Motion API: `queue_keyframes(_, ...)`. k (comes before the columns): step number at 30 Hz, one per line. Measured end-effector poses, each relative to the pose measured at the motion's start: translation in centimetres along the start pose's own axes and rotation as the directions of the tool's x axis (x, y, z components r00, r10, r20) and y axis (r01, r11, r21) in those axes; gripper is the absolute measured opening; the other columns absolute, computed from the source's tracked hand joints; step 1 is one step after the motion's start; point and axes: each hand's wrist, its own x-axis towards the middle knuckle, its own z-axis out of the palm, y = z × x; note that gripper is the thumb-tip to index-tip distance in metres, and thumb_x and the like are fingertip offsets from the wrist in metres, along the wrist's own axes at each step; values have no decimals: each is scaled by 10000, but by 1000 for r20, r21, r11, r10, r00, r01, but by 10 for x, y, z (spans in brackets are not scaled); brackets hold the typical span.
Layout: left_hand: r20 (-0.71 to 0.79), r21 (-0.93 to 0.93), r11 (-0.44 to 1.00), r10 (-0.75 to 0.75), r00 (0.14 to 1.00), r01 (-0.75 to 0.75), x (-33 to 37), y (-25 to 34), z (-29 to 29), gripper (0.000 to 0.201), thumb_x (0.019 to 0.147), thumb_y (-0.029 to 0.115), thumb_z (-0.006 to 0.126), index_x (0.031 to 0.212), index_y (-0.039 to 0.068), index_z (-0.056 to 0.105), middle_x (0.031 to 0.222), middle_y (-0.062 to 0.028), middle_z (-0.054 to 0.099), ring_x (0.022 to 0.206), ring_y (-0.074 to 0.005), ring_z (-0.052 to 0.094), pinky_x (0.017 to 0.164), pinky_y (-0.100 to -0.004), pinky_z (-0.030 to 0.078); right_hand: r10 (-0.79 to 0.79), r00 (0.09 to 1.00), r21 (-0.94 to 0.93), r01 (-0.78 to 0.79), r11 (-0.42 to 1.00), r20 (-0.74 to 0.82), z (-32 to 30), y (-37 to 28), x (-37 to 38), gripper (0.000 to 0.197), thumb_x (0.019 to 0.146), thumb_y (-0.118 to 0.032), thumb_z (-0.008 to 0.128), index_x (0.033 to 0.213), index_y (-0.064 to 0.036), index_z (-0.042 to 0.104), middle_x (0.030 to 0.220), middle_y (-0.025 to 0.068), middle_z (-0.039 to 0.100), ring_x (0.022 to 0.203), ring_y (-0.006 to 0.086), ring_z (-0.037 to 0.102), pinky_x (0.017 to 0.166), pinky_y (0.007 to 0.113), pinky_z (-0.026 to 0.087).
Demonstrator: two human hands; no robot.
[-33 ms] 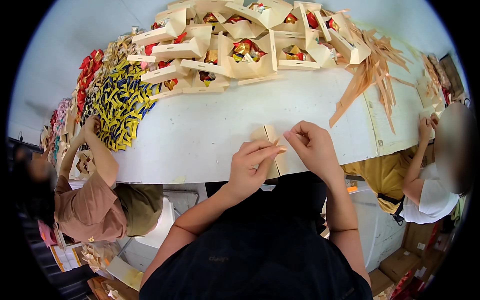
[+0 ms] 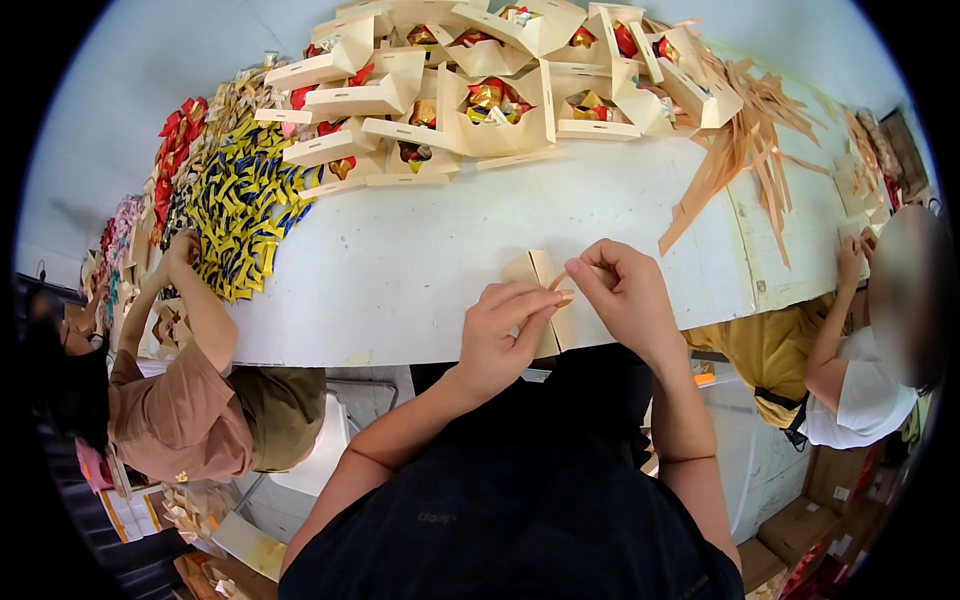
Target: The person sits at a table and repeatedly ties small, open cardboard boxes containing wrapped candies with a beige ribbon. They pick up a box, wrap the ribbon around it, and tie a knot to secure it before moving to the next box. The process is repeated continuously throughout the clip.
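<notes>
Close to the table's near edge, a small closed cream cardboard box (image 2: 524, 266) lies partly under my hands. My left hand (image 2: 503, 325) is closed above it, thumb and fingertips pinching a narrow tan ribbon (image 2: 558, 284). To its right, my right hand (image 2: 625, 300) is closed too, with thumb and index finger pinched at the ribbon's other part. A short length of ribbon shows between the two hands. The hands cover much of the box, so how the ribbon runs around it cannot be made out.
Open cream boxes (image 2: 497, 140) filled with wrapped sweets crowd the far side of the white table (image 2: 400, 250). Loose tan ribbons (image 2: 700, 190) hang together at the right. Yellow-and-blue packets (image 2: 240, 190) lie heaped at the left. A person works on each side.
My right hand has shifted very slightly upward, and a little more of the ribbon shows between my hands. The person at the left has moved their head a little.
</notes>
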Motion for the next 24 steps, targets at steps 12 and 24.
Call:
queue_keyframes(12, 231, -722, 491, -493, 839, 488, 12, -6, -13, 215, 1066, -8, 679, 1233, 51, 557, 1086, -69, 787, 1027, -95, 706, 959, -267, 549, -42, 999, 38, 42, 998, -9, 16, -7, -37, 117, 966, -76, 808, 1040, 13, 793, 790, 61, 731, 637, 69, 592, 585, 255, 476)
queue_keyframes(24, 105, -374, 869, -308, 946, 324, 12, -2, -15, 200, 1053, 19, 728, 1246, -34, 727, 1216, -99, 749, 1023, -117, 719, 901, -287, 587, -184, 983, -40, 185, 982, 30, 26, 5, -19, 131, 907, -74, 812, 1013, -11, 770, 776, 81, 668, 641, 184, 653, 616, 310, 529)
